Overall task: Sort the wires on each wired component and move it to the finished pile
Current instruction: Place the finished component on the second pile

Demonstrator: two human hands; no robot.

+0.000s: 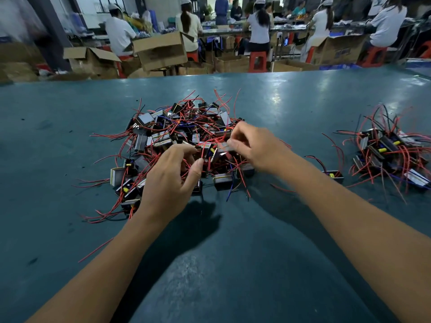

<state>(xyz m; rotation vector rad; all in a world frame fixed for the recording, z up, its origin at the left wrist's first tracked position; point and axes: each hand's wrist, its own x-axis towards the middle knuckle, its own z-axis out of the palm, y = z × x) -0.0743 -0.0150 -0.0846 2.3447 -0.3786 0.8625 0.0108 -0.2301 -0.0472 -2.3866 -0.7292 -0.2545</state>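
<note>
While no label reads clearly, right hand (254,145) pinches a wired component (222,149).

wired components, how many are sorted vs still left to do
Done: a smaller finished pile lies at the right. In hand: the right hand grips one component while the left hand works its red wires. Left: the larger tangled pile, so most remains.

A teal table (70,141) carries a big pile (177,136) of wired components at centre and a smaller pile (387,150) far right.
</note>
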